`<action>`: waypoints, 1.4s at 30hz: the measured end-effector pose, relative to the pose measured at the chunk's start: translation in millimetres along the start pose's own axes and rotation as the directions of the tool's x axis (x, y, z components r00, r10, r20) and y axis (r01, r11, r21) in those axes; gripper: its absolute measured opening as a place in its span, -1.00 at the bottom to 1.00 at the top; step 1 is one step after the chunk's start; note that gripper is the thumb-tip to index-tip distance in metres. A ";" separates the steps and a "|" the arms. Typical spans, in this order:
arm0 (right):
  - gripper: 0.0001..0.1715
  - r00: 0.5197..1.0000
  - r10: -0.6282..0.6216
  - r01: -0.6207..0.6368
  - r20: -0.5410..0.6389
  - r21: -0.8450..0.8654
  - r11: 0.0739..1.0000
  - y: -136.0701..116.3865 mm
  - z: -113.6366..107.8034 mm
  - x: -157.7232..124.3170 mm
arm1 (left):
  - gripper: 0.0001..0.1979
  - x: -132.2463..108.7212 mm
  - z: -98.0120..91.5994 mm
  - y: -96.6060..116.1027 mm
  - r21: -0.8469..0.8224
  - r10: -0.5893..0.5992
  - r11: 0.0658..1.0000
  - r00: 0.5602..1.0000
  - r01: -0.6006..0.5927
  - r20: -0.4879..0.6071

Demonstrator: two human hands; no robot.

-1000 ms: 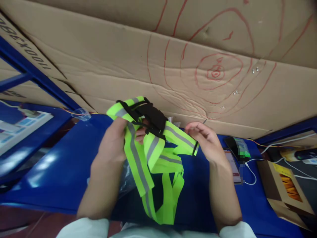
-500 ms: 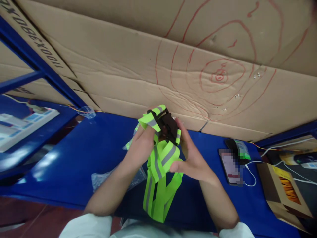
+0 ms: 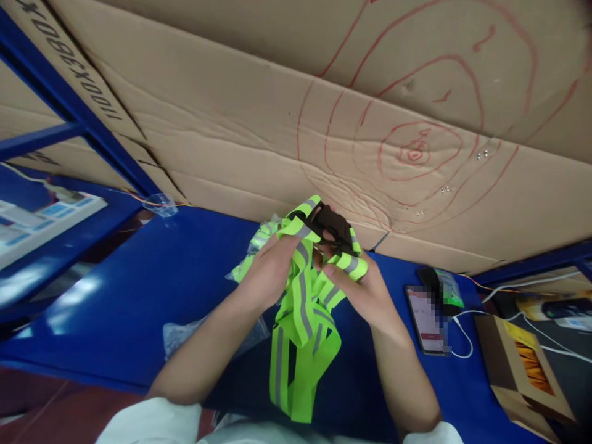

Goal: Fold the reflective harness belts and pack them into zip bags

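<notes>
Above the blue counter (image 3: 152, 277), a neon-yellow strap vest with grey reflective bands and a black buckle patch (image 3: 303, 296) is bunched between both hands. Left hand (image 3: 268, 271) and right hand (image 3: 358, 290) grip its top, fingers curled, straps dangling below.

Safety vest (image 3: 303, 308): neon-yellow straps with grey reflective stripes, black patch at top; bunched in both hands above the blue table, loose loops hanging down.
</notes>
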State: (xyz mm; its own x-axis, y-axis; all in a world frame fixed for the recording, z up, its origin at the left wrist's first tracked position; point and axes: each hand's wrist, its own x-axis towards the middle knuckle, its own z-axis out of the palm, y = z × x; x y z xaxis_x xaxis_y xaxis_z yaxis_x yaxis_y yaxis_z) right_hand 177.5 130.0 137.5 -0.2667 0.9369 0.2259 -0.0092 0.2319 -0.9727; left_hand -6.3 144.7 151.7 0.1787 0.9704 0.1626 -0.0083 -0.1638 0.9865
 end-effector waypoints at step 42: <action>-0.38 0.999 0.018 -0.028 -0.031 -0.355 0.935 20.5 -40.3 4.9 | -0.68 30.5 15.6 -21.0 0.220 0.107 0.961 0.961 -0.165 0.254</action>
State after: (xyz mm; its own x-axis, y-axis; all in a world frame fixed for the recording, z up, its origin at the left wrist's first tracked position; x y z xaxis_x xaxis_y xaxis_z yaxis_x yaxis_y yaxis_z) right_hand 214.9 149.8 120.8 -0.2366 0.9487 0.2097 0.3406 0.2832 -0.8966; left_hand 14.7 175.0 135.5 0.4208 0.8701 0.2566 0.1786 -0.3568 0.9169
